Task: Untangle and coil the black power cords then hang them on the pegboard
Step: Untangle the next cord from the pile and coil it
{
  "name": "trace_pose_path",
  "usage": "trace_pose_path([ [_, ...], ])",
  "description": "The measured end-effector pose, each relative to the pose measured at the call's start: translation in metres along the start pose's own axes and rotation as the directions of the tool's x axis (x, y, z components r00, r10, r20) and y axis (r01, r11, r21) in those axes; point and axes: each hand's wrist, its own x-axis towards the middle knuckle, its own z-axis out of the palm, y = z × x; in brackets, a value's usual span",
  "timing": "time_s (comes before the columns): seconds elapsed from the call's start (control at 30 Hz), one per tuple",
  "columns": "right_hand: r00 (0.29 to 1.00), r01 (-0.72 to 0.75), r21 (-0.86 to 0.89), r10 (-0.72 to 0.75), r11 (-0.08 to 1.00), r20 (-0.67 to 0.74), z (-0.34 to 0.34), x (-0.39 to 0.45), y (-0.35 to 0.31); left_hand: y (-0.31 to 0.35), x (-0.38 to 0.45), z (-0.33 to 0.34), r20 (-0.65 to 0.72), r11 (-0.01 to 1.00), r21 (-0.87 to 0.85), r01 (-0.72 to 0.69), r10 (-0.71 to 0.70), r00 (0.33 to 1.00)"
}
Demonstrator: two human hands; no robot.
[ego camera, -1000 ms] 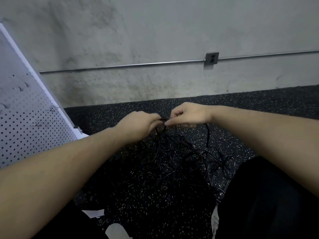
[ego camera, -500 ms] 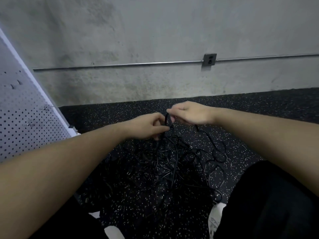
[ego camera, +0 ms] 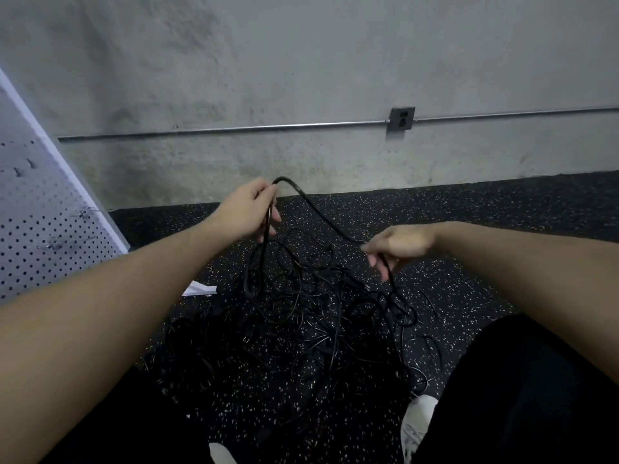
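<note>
A tangled heap of black power cords lies on the speckled black floor in front of me. My left hand is raised above the heap and grips one black cord, which arches over its fingertips. That cord slopes down to my right hand, whose fingers hold it loosely lower and to the right. Below both hands the cord runs back into the tangle. The white pegboard leans at the far left with a few small metal hooks.
A grey concrete wall with a metal conduit and an outlet box stands behind the heap. My dark trouser legs and a white shoe are at the bottom. A small white piece lies near the pegboard's foot.
My hands were close together above the heap; they have drawn apart. The left hand rose with the cord and the right slid down and to the right along it.
</note>
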Motion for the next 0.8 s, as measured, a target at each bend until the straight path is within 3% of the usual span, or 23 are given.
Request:
trace_pose_path([
  [0.1, 0.991, 0.044, 0.052, -0.037, 0.998, -0.126, -0.007, -0.002, -0.006, -0.018, -0.002, -0.005, 0.115, 0.959, 0.272, -0.073, 0.043, 0.992],
  [0.2, 0.977, 0.106, -0.007, -0.106, 0.994, -0.184, -0.006, -0.005, -0.024, -0.017, -0.006, -0.004, 0.267, 0.902, 0.391, -0.182, 0.078, 0.961],
  [0.3, 0.959, 0.202, -0.017, -0.201, 0.979, -0.201, 0.0, -0.006, -0.047, -0.007, -0.011, 0.014, 0.432, 0.777, 0.519, -0.357, 0.121, 0.894],
  [0.4, 0.928, 0.314, 0.016, -0.303, 0.949, -0.217, 0.006, -0.002, -0.07, 0.007, -0.014, 0.037, 0.395, 0.836, 0.415, -0.36, 0.191, 0.898],
  [0.53, 0.929, 0.347, 0.163, -0.315, 0.924, -0.193, 0.004, -0.005, -0.076, 0.019, -0.01, 0.041, 0.268, 0.92, 0.209, -0.331, 0.272, 0.924],
  [0.6, 0.96, 0.271, 0.125, -0.258, 0.954, -0.111, -0.001, -0.008, -0.063, 0.019, -0.007, 0.035, 0.204, 0.963, 0.047, -0.265, 0.25, 0.947],
  [0.7, 0.997, 0.061, -0.067, -0.058, 0.996, 0.053, 0.0, -0.008, -0.033, 0.013, 0.004, 0.019, 0.049, 0.97, -0.203, -0.134, 0.146, 0.988],
  [0.8, 0.999, -0.043, -0.041, 0.045, 0.998, 0.027, 0.002, -0.013, -0.019, -0.005, 0.007, 0.006, 0.043, 0.991, -0.135, -0.025, 0.031, 0.999],
])
